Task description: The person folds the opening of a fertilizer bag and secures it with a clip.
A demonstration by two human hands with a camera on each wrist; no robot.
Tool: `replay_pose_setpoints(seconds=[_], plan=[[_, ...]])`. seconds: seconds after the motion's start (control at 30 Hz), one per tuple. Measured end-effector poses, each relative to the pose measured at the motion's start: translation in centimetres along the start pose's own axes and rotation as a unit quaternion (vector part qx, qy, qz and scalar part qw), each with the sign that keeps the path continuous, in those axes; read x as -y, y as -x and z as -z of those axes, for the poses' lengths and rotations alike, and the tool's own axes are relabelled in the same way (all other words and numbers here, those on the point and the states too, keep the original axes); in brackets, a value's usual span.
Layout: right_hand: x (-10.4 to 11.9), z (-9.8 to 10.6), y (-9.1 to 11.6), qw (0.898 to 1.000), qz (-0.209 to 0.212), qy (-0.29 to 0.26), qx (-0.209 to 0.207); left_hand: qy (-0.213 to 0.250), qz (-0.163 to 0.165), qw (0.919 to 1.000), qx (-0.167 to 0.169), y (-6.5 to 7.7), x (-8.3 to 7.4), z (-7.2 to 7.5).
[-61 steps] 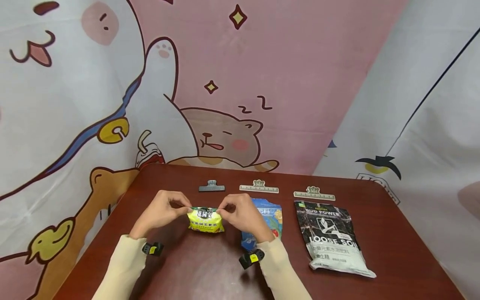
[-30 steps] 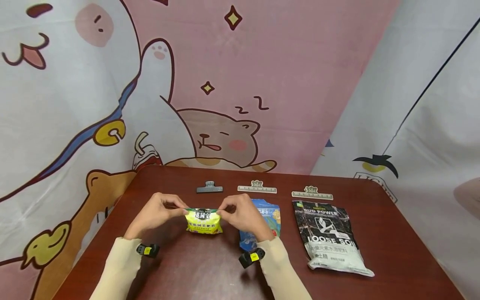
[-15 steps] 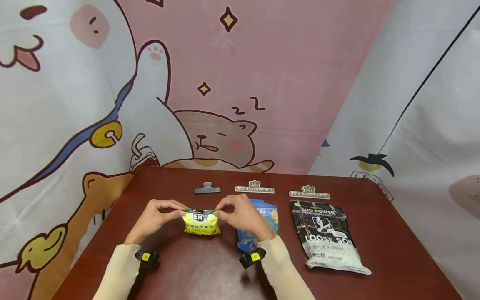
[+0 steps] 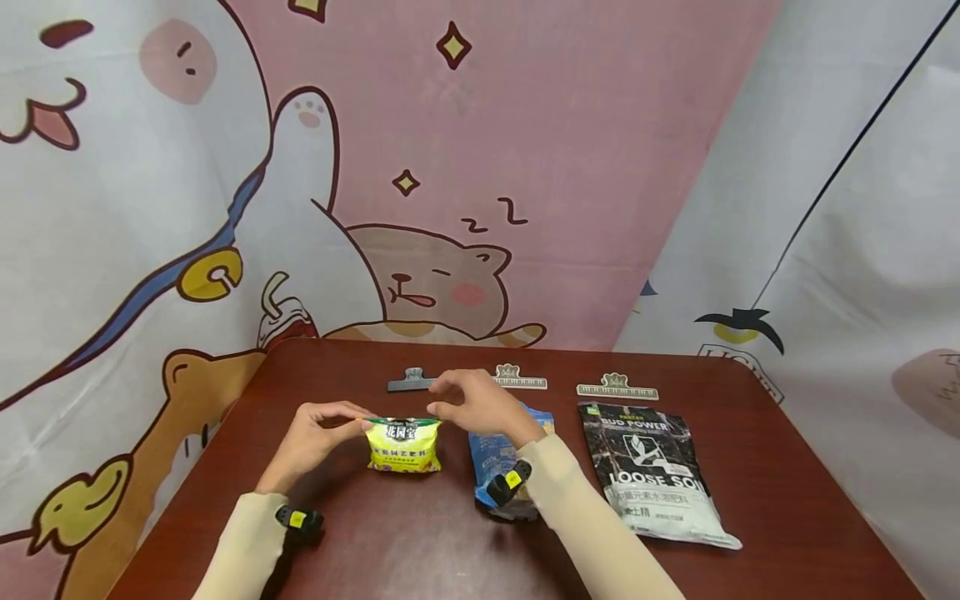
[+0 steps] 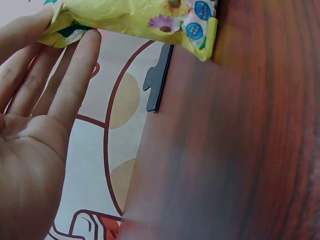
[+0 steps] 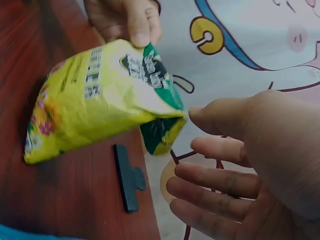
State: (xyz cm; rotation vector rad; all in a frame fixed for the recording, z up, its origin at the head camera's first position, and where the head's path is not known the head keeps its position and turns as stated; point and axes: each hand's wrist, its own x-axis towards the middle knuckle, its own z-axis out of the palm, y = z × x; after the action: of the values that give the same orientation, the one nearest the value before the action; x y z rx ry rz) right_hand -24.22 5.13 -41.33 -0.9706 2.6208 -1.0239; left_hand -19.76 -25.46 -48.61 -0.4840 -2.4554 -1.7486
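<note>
A small yellow fertilizer bag (image 4: pixel 405 452) with a green top edge stands upright on the table. My left hand (image 4: pixel 311 442) pinches the bag's upper left corner between thumb and fingers. Just off the upper right corner is my right hand (image 4: pixel 480 408), its fingers loosely bent and holding nothing. In the right wrist view, a gap shows between that hand (image 6: pixel 240 165) and the bag's folded side (image 6: pixel 162 132). Beyond the hands lies a dark long-jawed clip (image 4: pixel 406 385), partly covered by the right fingertips in the head view.
Two pale clips, one (image 4: pixel 522 382) partly behind the right hand and one (image 4: pixel 617 389) farther right, lie along the table's back. A blue bag (image 4: pixel 491 467) is under the right forearm. To the right lies a black-and-white soil bag (image 4: pixel 648 475). A cartoon-printed cloth (image 4: pixel 570 167) hangs behind the table.
My right hand has let go of the bag's upper right corner and moved up slightly toward the clips. My left hand keeps its pinch on the other corner.
</note>
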Motion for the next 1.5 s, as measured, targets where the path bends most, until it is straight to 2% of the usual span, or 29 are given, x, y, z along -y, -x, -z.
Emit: replay_pose_setpoints(seconds=[0.23, 0.47, 0.77, 1.07, 1.2, 1.37, 1.5], plan=[[-0.8, 0.3, -1.5, 0.999, -0.003, 0.030, 0.017, -0.016, 0.011, 0.9998, -0.007, 0.1, 0.1, 0.0], [-1.7, 0.1, -3.1, 0.998, 0.002, 0.058, 0.028, -0.009, 0.012, 0.9999, -0.006, 0.2, 0.0, 0.0], [-2.4, -0.4, -4.8, 0.993, 0.001, 0.103, 0.053, -0.014, 0.005, 0.9999, 0.008, 0.1, -0.1, 0.0], [-3.2, -1.4, -7.2, 0.984, 0.007, 0.168, 0.065, -0.011, -0.005, 0.9999, 0.011, -0.2, -0.2, 0.1], [-3.4, -1.7, -8.3, 0.981, -0.010, 0.178, 0.072, -0.016, -0.001, 0.9998, 0.011, -0.2, -0.3, 0.2], [-4.1, -2.2, -9.6, 0.978, -0.010, 0.192, 0.087, -0.023, 0.007, 0.9996, 0.012, -0.1, -0.3, 0.4], [-4.7, -2.7, -10.5, 0.972, -0.009, 0.214, 0.095, -0.008, -0.007, 0.9997, 0.022, -0.1, -0.2, 0.4]])
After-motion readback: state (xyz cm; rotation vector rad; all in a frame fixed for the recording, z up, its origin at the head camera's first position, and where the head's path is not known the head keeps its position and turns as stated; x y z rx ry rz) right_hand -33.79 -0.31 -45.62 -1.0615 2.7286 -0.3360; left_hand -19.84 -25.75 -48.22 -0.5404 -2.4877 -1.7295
